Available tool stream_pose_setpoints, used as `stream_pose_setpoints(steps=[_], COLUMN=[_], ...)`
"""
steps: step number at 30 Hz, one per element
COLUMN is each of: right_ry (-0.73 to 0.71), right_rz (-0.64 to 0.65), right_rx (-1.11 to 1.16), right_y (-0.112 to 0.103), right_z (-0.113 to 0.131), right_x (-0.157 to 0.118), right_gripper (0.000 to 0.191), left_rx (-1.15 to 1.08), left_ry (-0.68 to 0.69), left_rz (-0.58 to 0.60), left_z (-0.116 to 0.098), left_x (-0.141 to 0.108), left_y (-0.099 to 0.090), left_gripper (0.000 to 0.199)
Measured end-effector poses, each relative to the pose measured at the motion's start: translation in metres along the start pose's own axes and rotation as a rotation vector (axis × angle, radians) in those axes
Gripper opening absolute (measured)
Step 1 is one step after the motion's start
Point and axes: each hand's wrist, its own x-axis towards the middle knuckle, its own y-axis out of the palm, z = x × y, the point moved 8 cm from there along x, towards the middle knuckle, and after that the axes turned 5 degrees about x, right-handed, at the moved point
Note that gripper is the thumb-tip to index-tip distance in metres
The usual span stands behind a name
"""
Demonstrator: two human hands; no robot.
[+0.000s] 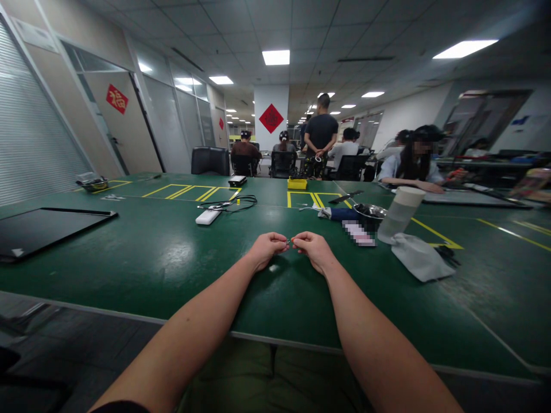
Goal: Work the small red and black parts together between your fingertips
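Indoors, a broad green-topped table spreads beneath two bare hands, slightly apart, left and right each pinching fingertips together. Between them sits a tiny object, orange-red at its right end, too small to identify; beyond the left lies a white rectangular power bank.

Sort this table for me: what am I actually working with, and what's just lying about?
Apparently in use:
- Tiny item, maybe more than one, too small to identify, at the fingers of your left hand and right hand

Seemingly lying about:
- White block
- Yellow box
- Whitish pouch
- Upright translucent container
- Flat black panel
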Motion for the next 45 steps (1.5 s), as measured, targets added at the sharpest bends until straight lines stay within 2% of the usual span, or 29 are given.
stream_pose_setpoints(steps=[13, 25, 31, 37, 42, 45], right_ry=[-0.057, -0.085, -0.101, -0.108, -0.168, -0.166], right_rz=[0.038, 0.102, 0.12, 0.146, 0.179, 0.214], right_rx=[-0.151, -0.149, -0.117, -0.193, -0.207, -0.255], right_y=[0.003, 0.012, 0.013, 0.015, 0.025, 0.028], right_z=[0.004, 0.01, 0.013, 0.009, 0.015, 0.016], right_x=[-0.001, -0.005, -0.006, -0.004, -0.009, -0.01], right_gripper=[0.024, 0.021, 0.02, 0.017, 0.03, 0.039], left_rx=[0.076, -0.016, 0.053, 0.105, 0.142, 0.168], left_ry=[0.055, -0.028, -0.03, 0.01, 0.026, 0.052], left_rz=[0.023, 0.032, 0.06, 0.055, 0.095, 0.069], left_z=[-0.009, -0.004, -0.005, -0.006, -0.005, -0.008], left_x=[-0.005, -0.006, -0.006, -0.001, -0.002, -0.003], left_y=[0.007, 0.007, 0.006, 0.001, 0.006, 0.006], left_gripper=[0.023, 0.023, 0.02, 0.026, 0.034, 0.042])
